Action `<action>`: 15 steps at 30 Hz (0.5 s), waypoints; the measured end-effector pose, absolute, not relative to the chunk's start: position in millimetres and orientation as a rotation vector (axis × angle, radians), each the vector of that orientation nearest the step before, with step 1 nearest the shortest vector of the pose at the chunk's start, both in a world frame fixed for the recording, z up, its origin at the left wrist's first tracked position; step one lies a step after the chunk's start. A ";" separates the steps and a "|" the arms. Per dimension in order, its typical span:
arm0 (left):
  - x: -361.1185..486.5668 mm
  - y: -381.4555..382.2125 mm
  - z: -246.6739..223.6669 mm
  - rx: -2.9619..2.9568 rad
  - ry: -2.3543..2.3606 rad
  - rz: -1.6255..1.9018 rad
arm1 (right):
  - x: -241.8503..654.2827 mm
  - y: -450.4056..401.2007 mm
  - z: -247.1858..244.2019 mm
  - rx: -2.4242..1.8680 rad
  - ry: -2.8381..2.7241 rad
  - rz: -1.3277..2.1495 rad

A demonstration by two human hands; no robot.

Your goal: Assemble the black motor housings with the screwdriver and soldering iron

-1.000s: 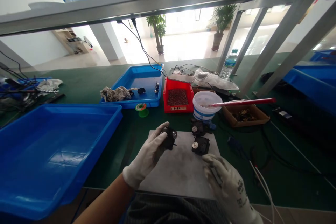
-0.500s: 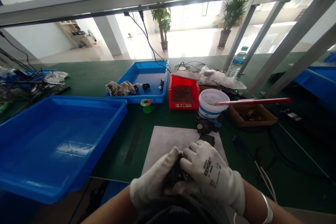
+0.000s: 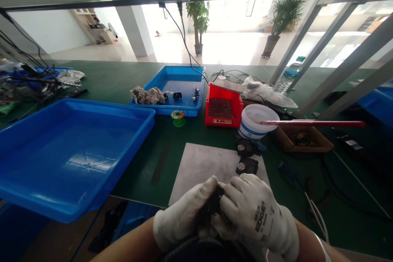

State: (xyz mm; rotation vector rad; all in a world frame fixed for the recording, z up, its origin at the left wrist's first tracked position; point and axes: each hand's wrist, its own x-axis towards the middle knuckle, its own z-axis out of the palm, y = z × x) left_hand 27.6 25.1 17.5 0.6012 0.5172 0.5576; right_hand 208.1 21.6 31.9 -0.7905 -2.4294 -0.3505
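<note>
Both hands wear white work gloves and meet close to my body, over the near edge of the bench. My left hand (image 3: 187, 211) grips a black plastic part (image 3: 216, 200) from the left, thumb on top. From the right, my right hand (image 3: 256, 208) curls its fingers over the same part. Most of the part is hidden by the gloves, so its exact kind does not show. Just beyond, a white sheet (image 3: 202, 163) lies on the bench. Two similar-looking black parts with round metal pieces, one a black housing (image 3: 247, 166), rest at the sheet's right side.
A large blue tray (image 3: 76, 108) stands at left, a smaller blue tray (image 3: 175, 110) behind it. Across the bench are a green solder spool (image 3: 178, 119), a red bin (image 3: 223, 122) of small parts, a white tub (image 3: 258, 118) with a red-handled tool, and a cardboard box (image 3: 307, 145).
The view has shifted, so the bench items sit further right. Both hands still hold the black part, the right hand turned slightly, and the nearer black housing shows more fully.
</note>
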 end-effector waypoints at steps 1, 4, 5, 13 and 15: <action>26.9 25.2 16.5 0.611 0.517 0.558 | 208.1 21.4 31.8 -0.798 -2.423 -0.366; 25.4 24.4 13.0 0.620 0.534 0.544 | 208.4 19.0 28.8 -0.830 -2.411 -0.374; 25.0 24.0 11.4 0.615 0.539 0.541 | 208.4 18.0 27.2 -0.841 -2.406 -0.371; 24.9 23.1 -1.3 0.640 0.509 0.604 | 206.5 17.3 22.6 -0.873 -2.311 -0.424; 24.8 23.7 -3.9 0.655 0.472 0.632 | 205.5 18.4 23.7 -0.860 -2.304 -0.472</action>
